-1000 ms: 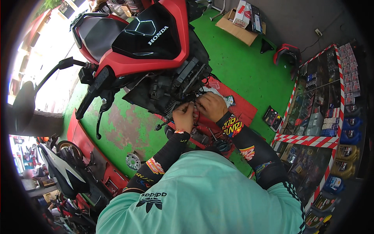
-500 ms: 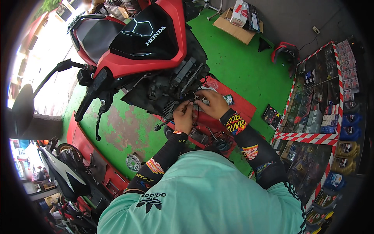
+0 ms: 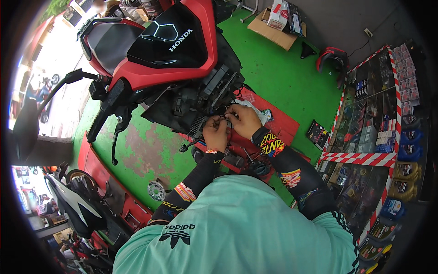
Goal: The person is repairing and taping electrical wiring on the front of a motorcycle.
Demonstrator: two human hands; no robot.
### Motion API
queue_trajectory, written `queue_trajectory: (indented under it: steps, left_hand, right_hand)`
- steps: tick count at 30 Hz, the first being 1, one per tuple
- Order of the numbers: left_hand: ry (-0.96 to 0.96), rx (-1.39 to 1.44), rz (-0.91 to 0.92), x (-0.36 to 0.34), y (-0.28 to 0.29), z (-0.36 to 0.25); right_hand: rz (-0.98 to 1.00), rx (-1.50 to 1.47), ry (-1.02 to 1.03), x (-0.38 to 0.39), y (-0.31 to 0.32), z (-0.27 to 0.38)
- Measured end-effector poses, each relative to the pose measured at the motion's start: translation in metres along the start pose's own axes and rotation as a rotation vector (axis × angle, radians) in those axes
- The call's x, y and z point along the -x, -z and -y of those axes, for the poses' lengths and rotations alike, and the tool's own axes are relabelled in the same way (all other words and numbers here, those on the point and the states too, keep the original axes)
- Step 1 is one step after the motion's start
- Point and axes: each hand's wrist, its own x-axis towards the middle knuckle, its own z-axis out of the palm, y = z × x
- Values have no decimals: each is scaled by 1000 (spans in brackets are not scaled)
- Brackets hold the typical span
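A red and black motorcycle (image 3: 169,41) fills the upper left, its front panels off and dark parts laid bare beneath the headlight cowl. Below these parts, my left hand (image 3: 216,133) is closed in a pinch, fingertips almost meeting those of my right hand (image 3: 245,121). My right fingers are also closed and bent inward. Between the hands runs a thin dark wire (image 3: 230,132), which both pinch; its tip is hidden by the fingers. A finned metal part (image 3: 197,126) sits just left of my left hand.
Beneath my hands lies a red lift platform (image 3: 285,125) with tools on it. A brake disc (image 3: 156,190) lies on the green floor. The handlebar lever (image 3: 116,141) juts out at left. A glass display case (image 3: 369,114) stands at right, a cardboard box (image 3: 273,34) at the back.
My right hand has shifted slightly left and its wrist has turned a little. The left hand keeps nearly the same place, and both stay close together at the wire.
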Motion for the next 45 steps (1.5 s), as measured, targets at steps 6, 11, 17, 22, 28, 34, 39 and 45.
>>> queue_trajectory:
  steps: [6,11,17,22,28,34,39,45]
  left_hand:
    - [-5,28,-2,0,-1,0]
    - [82,147,92,-1,8,5]
    - [177,126,94,4,8,-10]
    - [204,294,136,6,10,-12]
    - [211,139,135,5,9,-22]
    - [157,180,132,3,14,-11]
    - [35,55,176,1,15,-1]
    - [-37,-5,133,6,10,-2]
  right_hand:
    - [-74,-49,-53,3,-3,2]
    - [-137,0,-7,14,-13,-2]
    - [-245,-55,51,30,-24,-4]
    - [-278,-42,93,35,-24,-2]
    - [-224,86,201,38,-21,-7]
    - [-89,-25,236,30,-7,-10]
    - [-31,25,204,13,-1,-12]
    - [-1,125,284,4,1,-13]
